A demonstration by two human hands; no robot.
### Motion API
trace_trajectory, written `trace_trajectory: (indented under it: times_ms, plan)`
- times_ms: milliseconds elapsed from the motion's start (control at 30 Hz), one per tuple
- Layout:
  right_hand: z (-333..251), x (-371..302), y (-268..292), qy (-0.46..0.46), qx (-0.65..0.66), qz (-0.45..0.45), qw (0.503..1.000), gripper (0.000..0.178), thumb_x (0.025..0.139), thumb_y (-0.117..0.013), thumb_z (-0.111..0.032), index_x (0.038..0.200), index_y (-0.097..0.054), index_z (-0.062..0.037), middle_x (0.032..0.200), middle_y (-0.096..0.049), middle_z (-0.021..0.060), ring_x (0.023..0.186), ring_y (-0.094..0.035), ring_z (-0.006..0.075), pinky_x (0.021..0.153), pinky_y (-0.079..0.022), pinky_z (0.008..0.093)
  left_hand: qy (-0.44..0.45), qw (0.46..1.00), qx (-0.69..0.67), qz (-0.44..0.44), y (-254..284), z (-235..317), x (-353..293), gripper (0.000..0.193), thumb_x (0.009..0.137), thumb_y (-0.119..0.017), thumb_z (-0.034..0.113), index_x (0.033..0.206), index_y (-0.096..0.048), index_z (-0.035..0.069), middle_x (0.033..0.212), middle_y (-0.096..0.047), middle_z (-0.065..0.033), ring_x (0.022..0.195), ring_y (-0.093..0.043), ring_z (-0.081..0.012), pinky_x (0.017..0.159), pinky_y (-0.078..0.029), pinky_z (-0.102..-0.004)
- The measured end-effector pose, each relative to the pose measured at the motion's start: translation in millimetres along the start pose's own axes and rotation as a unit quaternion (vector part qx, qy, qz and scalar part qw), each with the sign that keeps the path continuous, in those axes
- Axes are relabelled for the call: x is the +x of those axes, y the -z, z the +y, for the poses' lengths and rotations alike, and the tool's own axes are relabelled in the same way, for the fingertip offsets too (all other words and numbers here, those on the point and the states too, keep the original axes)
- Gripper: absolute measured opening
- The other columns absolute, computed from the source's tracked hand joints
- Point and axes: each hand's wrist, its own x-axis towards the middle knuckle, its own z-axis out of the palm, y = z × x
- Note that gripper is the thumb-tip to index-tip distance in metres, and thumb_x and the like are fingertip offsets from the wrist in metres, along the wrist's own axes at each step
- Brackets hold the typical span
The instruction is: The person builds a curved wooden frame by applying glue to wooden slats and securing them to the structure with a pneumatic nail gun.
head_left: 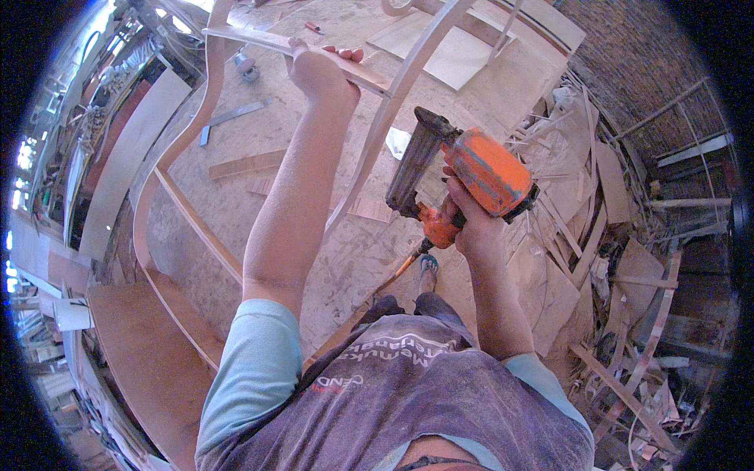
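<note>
- Two hands, both busy. Left hand (323, 72) is closed around a slat (255, 38), a flat, straight strip of pale wood, thumb on one side and fingertips showing on the other.
- Right hand (471, 210) is wrapped round the grip of one nail gun (492, 174): scuffed orange body, dark long magazine. It's up in front of the torso, right of the frame, with a gap between its nose and the nearest rail.
- One hose (403, 265), thin and orange, runs down from the grip.
- Two long rails, left (209, 102) and right (397, 94), smooth wood in wavy S-curves. The slat spans them near the top.
- One lower crossbar (200, 226), straight and square-edged, joined to the left rail.
- Dusty floor (224, 200), plus a jagged scrap pile (561, 228) on the right, too jumbled to count.
</note>
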Motion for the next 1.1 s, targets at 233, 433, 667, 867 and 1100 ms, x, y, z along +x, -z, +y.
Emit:
trace_trajectory:
  times_ms: [233,433,667,867,1100]
  plan:
    - [4,-13,18,-0.009,0.066,0.038,0.997,0.019,0.094,-0.074,-0.024,0.093,-0.065,-0.007,0.065,-0.055,-0.0006,0.055,-0.055,0.0116,0.055,-0.046,0.0296,-0.019,0.997,0.048,-0.053,12,5,1,0.051,0.104,-0.047,0.038,0.139,-0.03,0.005,0.1,-0.048,-0.0137,0.078,-0.06,-0.0286,0.076,-0.057,-0.0493]
    - [10,-15,31,-0.041,0.074,0.065,0.994,0.021,0.092,-0.073,-0.016,0.108,-0.065,-0.0039,0.077,-0.06,0.0008,0.056,-0.052,0.0095,0.053,-0.046,0.0287,0.006,0.993,0.081,-0.081,17,22,-15,0.052,0.097,-0.061,0.033,0.135,-0.037,0.007,0.108,-0.053,-0.0144,0.092,-0.062,-0.0303,0.083,-0.055,-0.0487]
    - [4,-16,29,0.017,0.054,0.06,0.997,0.021,0.093,-0.075,-0.025,0.096,-0.064,-0.007,0.065,-0.053,-0.0013,0.054,-0.052,0.0113,0.054,-0.045,0.029,0.08,0.972,0.091,-0.2,33,30,-27,0.036,0.091,-0.067,0.024,0.121,-0.052,0.01,0.109,-0.064,-0.0119,0.099,-0.063,-0.0265,0.087,-0.054,-0.0459]
    - [1,-18,27,0.019,0.054,0.05,0.997,0.019,0.093,-0.073,-0.023,0.097,-0.066,-0.0065,0.066,-0.054,-0.0012,0.055,-0.052,0.0114,0.055,-0.045,0.0293,0.182,0.925,0.153,-0.298,52,21,-32,0.055,0.089,-0.072,0.01,0.133,-0.039,0.009,0.113,-0.066,-0.0167,0.096,-0.069,-0.0271,0.081,-0.06,-0.0396]
    - [12,-21,37,0.023,0.093,0.056,0.994,0.018,0.092,-0.073,-0.017,0.104,-0.067,-0.0055,0.07,-0.056,-0.0008,0.055,-0.051,0.0103,0.053,-0.045,0.0288,0.22,0.901,0.165,-0.335,45,16,-59,0.081,0.088,-0.07,0.0,0.149,-0.018,0.008,0.116,-0.062,-0.0257,0.106,-0.069,-0.0338,0.085,-0.062,-0.0455]
